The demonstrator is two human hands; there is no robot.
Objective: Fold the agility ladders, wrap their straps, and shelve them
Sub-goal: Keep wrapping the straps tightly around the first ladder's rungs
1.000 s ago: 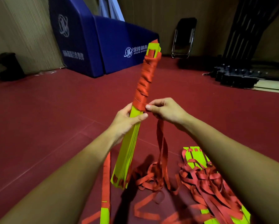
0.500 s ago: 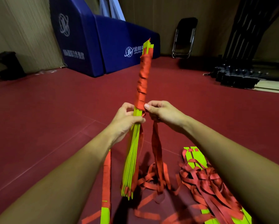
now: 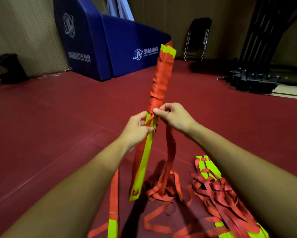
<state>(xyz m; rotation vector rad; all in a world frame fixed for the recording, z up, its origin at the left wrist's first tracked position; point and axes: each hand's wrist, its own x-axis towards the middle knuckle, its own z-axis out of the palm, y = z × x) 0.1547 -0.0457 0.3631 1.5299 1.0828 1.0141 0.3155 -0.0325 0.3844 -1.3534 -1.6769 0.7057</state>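
Note:
A folded bundle of yellow-green ladder rungs [image 3: 145, 158] stands upright in front of me, its upper half wound in red strap [image 3: 159, 83]. My left hand [image 3: 137, 129] grips the bundle just below the wrapped part. My right hand [image 3: 173, 115] pinches the strap at the lowest turn, right beside the bundle. From that hand the loose red strap [image 3: 170, 152] hangs down to a tangle on the floor.
A second ladder [image 3: 218, 194], yellow rungs under a heap of red straps, lies on the red floor at lower right. More strap and a rung [image 3: 113, 212] lie at bottom centre. Blue padded blocks [image 3: 109, 48], a folded chair [image 3: 197, 40] and black equipment [image 3: 252, 79] stand at the back.
The bundle has turned in my left hand, so its flat yellow face shows again. My right hand has carried the strap round at the lowest turn, staying beside the bundle.

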